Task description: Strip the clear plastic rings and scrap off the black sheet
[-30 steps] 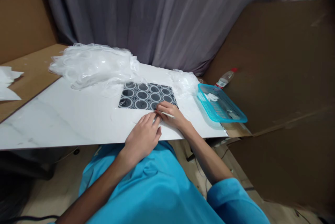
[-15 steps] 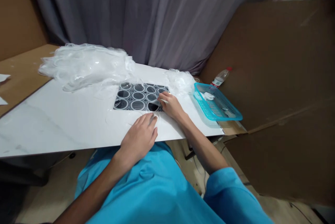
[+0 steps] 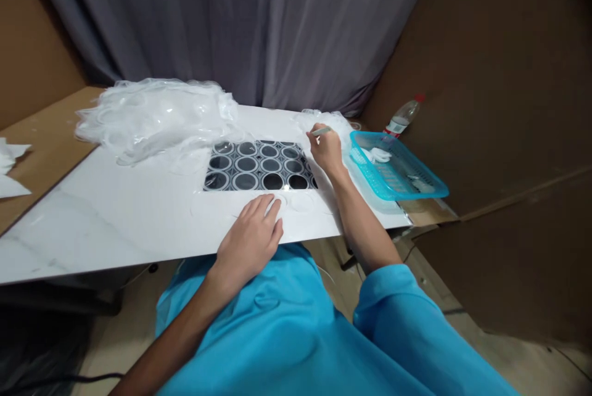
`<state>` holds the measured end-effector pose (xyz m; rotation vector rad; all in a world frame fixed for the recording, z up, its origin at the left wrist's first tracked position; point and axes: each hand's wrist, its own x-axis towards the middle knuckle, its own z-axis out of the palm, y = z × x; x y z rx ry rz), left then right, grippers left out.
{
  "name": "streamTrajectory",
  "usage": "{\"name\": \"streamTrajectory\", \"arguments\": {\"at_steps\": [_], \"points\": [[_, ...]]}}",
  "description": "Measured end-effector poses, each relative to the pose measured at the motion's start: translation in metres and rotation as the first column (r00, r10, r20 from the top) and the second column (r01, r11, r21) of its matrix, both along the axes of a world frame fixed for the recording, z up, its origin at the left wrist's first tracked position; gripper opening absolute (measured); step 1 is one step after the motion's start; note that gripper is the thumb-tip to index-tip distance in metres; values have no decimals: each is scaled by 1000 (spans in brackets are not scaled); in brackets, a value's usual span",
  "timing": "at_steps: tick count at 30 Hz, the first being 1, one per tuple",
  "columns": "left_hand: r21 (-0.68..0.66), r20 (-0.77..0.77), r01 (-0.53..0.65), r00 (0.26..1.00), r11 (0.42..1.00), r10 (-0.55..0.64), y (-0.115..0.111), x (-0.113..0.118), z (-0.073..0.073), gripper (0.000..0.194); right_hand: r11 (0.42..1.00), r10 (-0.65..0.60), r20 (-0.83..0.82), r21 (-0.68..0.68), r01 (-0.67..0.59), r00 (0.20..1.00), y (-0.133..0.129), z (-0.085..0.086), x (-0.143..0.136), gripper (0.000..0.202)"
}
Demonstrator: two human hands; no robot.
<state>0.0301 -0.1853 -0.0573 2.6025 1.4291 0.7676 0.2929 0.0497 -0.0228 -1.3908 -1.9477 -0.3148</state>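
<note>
A dark sheet [image 3: 256, 165] patterned with rows of pale-rimmed circles lies on the white table [image 3: 139, 217]. Just in front of its near edge, my left hand [image 3: 252, 229] rests flat, fingers stretched out and holding nothing that I can see. Faint thin rings [image 3: 303, 201] lie by its fingertips. My right hand [image 3: 327, 149] is beyond the sheet's right end, its fingers pinched round a slim pale stick-like tool [image 3: 321, 131] whose kind I cannot make out. Right behind that hand sits a small heap of clear plastic pieces [image 3: 330, 117], partly hidden by it.
A large pile of clear plastic film [image 3: 157, 115] covers the table's back left. On the right stand a blue plastic basket [image 3: 398, 189] with white scraps [image 3: 379, 154] inside and a red-capped bottle [image 3: 403, 117]. Cardboard panels [image 3: 509, 106] and a grey curtain [image 3: 240, 26] enclose the table.
My right hand has left the sheet's right front part and moved back and right to the small plastic heap. My left hand has stayed nearly in place. The camera view has shifted slightly.
</note>
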Motion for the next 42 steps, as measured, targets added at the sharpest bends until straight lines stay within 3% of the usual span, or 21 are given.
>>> {"name": "streamTrajectory", "arguments": {"at_steps": [5, 8, 10, 13, 16, 19, 21, 25, 26, 28, 34, 42], "points": [[26, 11, -6, 1000, 1000, 6, 0, -8, 4, 41, 969, -243, -80, 17, 245, 967, 5, 5, 28, 24], [30, 24, -17, 1000, 999, 16, 3, -33, 10, 39, 934, -356, -89, -69, 351, 930, 9, 3, 37, 23], [22, 42, -49, 998, 999, 48, 6, -53, 12, 42, 927, -366, -108, -134, 351, 924, 9, 1, 35, 22], [6, 83, -102, 991, 995, 101, 8, -73, 10, 43, 958, -264, -172, -163, 237, 949, 4, 2, 19, 18], [19, 64, -66, 996, 998, 64, 9, -77, 2, 40, 990, -54, -232, -142, 22, 971, -9, 9, -14, 21], [46, 49, -32, 998, 998, 29, 9, -72, -4, 39, 942, 238, -304, -160, -296, 922, -28, 14, -54, 27], [57, 44, -46, 998, 997, 44, 8, -70, -6, 39, 838, 379, -371, -252, -485, 848, -43, 17, -79, 32], [58, 7, -73, 997, 996, 73, 7, -69, -4, 38, 477, 597, -486, -425, -769, 639, -70, 18, -113, 38], [55, -2, -74, 997, 996, 74, 7, -69, -3, 39, 422, 615, -502, -442, -792, 608, -74, 17, -117, 38], [47, -10, -78, 997, 996, 78, 6, -69, -1, 39, 387, 613, -515, -465, -796, 599, -80, 13, -121, 37], [34, -32, -96, 995, 995, 97, 3, -68, 3, 41, 386, 583, -525, -493, -780, 620, -79, -2, -122, 37], [23, -41, -88, 995, 996, 89, 3, -67, 4, 41, 417, 636, -445, -489, -766, 630, -79, -2, -122, 29]]}}
